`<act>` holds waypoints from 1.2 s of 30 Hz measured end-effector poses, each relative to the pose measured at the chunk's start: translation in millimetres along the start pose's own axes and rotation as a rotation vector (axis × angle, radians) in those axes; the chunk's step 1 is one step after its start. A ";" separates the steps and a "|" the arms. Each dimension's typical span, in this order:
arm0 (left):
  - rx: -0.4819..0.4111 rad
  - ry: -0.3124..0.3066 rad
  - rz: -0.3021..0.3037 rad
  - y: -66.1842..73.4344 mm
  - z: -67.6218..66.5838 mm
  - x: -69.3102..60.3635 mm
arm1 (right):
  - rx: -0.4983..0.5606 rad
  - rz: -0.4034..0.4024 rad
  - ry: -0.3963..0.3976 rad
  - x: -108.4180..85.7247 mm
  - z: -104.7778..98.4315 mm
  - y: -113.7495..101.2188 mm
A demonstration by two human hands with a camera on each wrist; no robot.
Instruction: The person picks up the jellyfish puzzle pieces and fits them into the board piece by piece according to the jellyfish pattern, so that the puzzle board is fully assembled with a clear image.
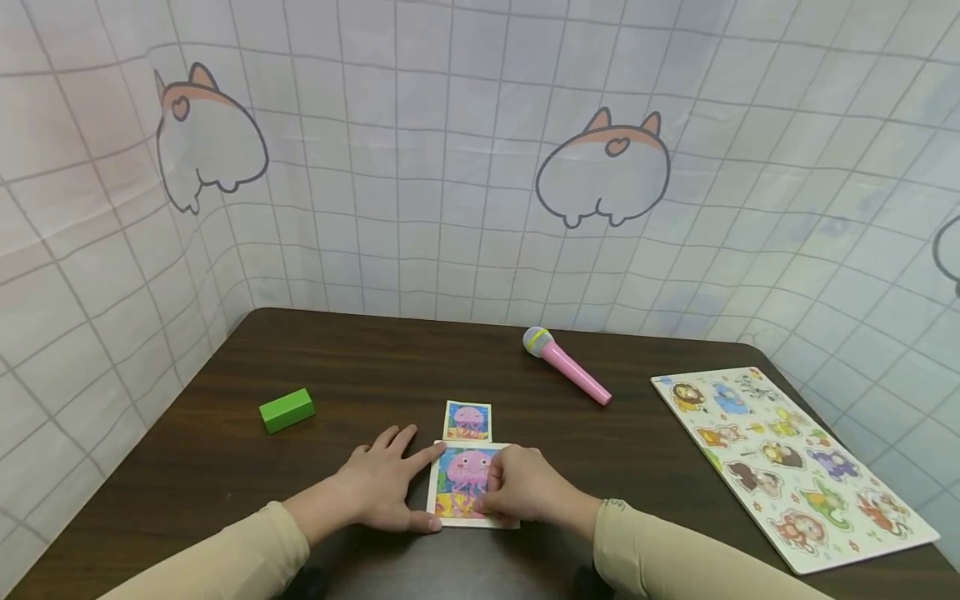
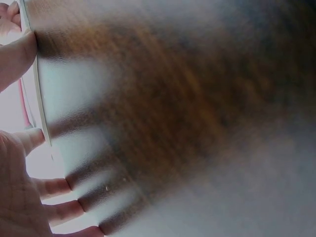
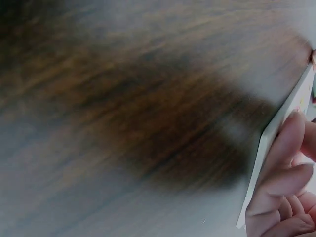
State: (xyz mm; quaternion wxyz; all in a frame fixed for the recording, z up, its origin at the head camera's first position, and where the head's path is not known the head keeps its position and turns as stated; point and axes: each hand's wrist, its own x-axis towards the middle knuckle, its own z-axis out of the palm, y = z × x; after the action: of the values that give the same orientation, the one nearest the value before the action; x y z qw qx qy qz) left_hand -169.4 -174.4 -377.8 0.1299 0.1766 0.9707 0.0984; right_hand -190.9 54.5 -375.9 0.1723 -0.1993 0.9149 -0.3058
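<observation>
A square jellyfish picture board, which looks like a jigsaw puzzle with a pale frame, lies near the table's front edge. My left hand rests flat at its left side with fingers spread, its index finger and thumb touching the frame. Over the right part of the picture is my right hand. Its fingers are curled, with thumb and fingertip close together on the picture; whether a piece is between them is hidden. The right wrist view shows these curled fingers against the board's edge. A small matching jellyfish card lies just beyond the board.
On the dark wooden table, a green block lies to the left. A pink toy microphone lies behind and to the right. A large animal puzzle board covers the right side. A white checked curtain surrounds the table.
</observation>
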 end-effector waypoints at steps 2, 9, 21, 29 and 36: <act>-0.002 0.000 -0.001 -0.4 0.7 -0.1 | 0.039 0.003 -0.002 -1.8 -0.9 1.3; 0.004 0.002 -0.003 -1.0 3.4 1.1 | 0.188 -0.014 -0.093 -15.1 -13.9 12.0; 0.008 -0.006 0.006 0.8 1.3 2.9 | 0.156 -0.032 0.052 -58.8 -57.8 71.1; -0.004 -0.008 0.005 -1.8 0.9 1.7 | 0.049 0.093 0.124 -90.3 -82.3 118.9; -0.010 -0.011 0.009 -1.6 1.5 2.7 | 0.049 0.120 0.092 -106.4 -90.7 144.6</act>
State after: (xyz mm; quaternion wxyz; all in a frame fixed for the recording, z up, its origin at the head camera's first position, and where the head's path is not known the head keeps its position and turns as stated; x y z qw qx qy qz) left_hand -171.9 -174.6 -380.2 0.1358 0.1807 0.9687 0.1030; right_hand -176.5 255.2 -377.8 0.1531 -0.1258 0.9244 -0.3259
